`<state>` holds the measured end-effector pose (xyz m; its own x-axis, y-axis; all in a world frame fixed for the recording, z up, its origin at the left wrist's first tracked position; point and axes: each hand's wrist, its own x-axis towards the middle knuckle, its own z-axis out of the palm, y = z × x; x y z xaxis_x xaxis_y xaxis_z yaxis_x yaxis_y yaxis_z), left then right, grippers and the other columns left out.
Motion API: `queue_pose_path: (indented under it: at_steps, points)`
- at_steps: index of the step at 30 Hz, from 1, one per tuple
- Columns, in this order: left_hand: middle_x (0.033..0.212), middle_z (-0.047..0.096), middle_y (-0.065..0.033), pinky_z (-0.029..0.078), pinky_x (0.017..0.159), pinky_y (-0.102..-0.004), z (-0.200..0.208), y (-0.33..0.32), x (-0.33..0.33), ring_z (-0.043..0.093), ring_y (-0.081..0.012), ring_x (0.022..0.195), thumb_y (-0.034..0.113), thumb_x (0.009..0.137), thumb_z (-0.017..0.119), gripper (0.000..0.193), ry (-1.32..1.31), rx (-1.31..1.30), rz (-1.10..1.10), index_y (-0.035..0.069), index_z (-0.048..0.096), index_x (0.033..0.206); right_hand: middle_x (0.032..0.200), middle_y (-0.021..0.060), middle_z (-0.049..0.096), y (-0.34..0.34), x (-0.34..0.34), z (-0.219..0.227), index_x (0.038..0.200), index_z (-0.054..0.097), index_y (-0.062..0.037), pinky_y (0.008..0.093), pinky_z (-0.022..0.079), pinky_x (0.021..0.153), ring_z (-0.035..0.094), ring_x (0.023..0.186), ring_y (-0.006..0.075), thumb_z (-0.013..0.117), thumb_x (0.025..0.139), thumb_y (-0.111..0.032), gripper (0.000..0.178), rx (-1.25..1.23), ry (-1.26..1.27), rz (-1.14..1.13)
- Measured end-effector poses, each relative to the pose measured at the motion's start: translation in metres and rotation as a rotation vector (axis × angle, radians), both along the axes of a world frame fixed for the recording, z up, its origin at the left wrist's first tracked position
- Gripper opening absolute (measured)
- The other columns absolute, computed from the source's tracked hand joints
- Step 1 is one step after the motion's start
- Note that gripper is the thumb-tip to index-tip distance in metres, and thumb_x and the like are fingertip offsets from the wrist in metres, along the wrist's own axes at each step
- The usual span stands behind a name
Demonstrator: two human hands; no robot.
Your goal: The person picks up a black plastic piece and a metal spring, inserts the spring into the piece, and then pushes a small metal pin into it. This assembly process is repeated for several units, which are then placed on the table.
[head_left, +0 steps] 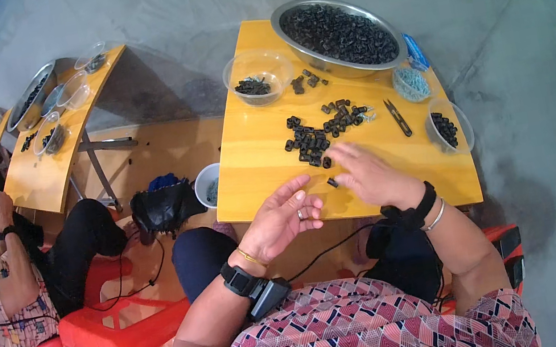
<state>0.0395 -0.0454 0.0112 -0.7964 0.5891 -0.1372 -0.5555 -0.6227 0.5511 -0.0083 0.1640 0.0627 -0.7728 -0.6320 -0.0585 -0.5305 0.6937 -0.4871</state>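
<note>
My left hand (280, 219) hovers palm up at the near edge of the yellow table (255, 170), fingers apart and empty. My right hand (369, 174) lies flat over the table with fingers spread, its tips close to a single small black cylinder (332, 182). A loose heap of the same black pieces (319, 133) lies just beyond both hands. A big metal bowl (337, 33) full of black pieces stands at the far edge.
A clear bowl (257, 77) with dark bits sits far left, small black snips (398, 116) lie right of the heap, a clear cup (447, 127) of black pieces at right, a cup of pale bits (412, 83) behind it. Another person (7, 270) sits at a second yellow table (43, 176) to the left.
</note>
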Motion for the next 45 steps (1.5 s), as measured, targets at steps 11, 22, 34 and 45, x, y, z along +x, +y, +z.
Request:
queue_pose_path:
  at_steps: [11,22,34,45]
  points:
    - [0.091,0.054,-0.0118,0.048,0.074,-0.0314,0.005,0.005,0.0,0.055,-0.0172,0.08,0.013,0.088,0.045,0.034,-0.053,-0.003,0.033,0.004,0.036,0.119,0.134,0.0166,0.022,0.027,-0.04,-0.004,0.127,0.03,-0.0037,0.0441,0.018,0.101,0.019,0.124,0.0346,0.048,0.082,-0.022,0.051,0.418,0.176,-0.179]
    - [0.096,0.053,-0.0132,0.046,0.084,-0.0327,0.005,0.028,-0.02,0.054,-0.0215,0.088,0.008,0.086,0.046,0.025,-0.048,-0.101,0.244,-0.004,0.044,0.108,0.116,0.0174,0.044,0.031,-0.019,-0.002,0.111,0.047,-0.0024,0.0411,0.033,0.091,0.04,0.109,0.0341,0.053,0.077,-0.014,0.036,0.075,0.291,-0.148]
    - [0.083,0.057,-0.0072,0.049,0.062,-0.0279,0.002,0.014,-0.021,0.056,-0.0151,0.069,0.004,0.082,0.051,0.016,0.287,-0.599,0.451,-0.002,0.053,0.097,0.081,0.0196,0.058,0.054,-0.065,-0.004,0.086,0.053,-0.0009,0.0403,0.044,0.069,0.054,0.078,0.0364,0.049,0.075,-0.008,0.013,0.013,0.12,-0.374]
    - [0.079,0.053,-0.0167,0.045,0.065,-0.0339,0.007,0.03,-0.021,0.053,-0.0323,0.073,0.002,0.068,0.057,0.014,1.168,-1.43,0.41,-0.002,0.056,0.081,0.078,0.0203,0.058,0.096,-0.078,-0.015,0.082,0.055,-0.0009,0.04,0.044,0.068,0.055,0.077,0.0362,0.05,0.075,-0.009,0.012,-0.04,0.221,-0.492]
